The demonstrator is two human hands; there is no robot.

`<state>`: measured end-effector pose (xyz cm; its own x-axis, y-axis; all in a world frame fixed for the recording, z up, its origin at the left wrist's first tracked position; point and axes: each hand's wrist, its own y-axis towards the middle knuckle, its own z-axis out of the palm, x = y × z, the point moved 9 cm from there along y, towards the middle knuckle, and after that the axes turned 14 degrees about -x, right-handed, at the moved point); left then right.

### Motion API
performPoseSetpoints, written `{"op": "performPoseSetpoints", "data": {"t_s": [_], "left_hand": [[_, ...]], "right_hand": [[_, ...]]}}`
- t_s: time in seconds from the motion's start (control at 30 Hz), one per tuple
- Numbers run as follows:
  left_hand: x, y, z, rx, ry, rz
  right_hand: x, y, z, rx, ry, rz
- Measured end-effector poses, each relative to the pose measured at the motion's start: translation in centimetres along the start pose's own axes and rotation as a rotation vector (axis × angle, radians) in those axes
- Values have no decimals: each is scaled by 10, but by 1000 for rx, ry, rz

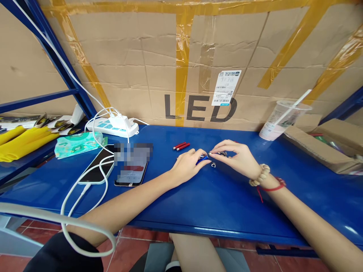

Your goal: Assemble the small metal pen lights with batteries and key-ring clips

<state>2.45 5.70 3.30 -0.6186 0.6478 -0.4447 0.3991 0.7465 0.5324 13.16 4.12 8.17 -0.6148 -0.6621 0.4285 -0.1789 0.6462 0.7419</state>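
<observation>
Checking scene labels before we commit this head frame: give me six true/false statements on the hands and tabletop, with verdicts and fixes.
1. The left hand holds a small blue item. True.
2. Both hands lie flat and spread. False: the right hand has its thumb and fingers in a pinch.
3. A small shiny piece lies on the blue table, apart from the hands. True.
4. The right wrist is bare. False: it wears a beaded bracelet and a red cord.
5. Two red cylinders lie beyond the left hand. True.
6. A ceramic mug stands at the right rear. False: that is a clear plastic cup with a straw.
</observation>
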Motion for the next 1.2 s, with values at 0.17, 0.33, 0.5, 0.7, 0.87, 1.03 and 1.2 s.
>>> {"op": "performPoseSetpoints", "data": {"t_s": [0.17, 0.33, 0.5, 0.7, 0.87, 1.03, 1.2], "left_hand": [[0, 0, 0, 16, -72, -24], [0, -1, 2, 31, -132, -27], [0, -1, 3, 27, -139, -13], [-1, -1, 3, 38, -132, -14], [-2, -1, 1, 18, -165, -5], [-2, -1, 0, 15, -174, -14], [-3, -1, 0, 18, -178, -22]], "right_hand": [[0, -3, 5, 45, 62, 22], [0, -4, 9, 67, 98, 44], [-2, -6, 12, 84, 98, 60], [1, -6, 13, 97, 92, 60], [-9, -7, 12, 106, -25, 115], [-20, -10, 12, 184, -243, 107], [-32, -19, 24, 345, -272, 116]]}}
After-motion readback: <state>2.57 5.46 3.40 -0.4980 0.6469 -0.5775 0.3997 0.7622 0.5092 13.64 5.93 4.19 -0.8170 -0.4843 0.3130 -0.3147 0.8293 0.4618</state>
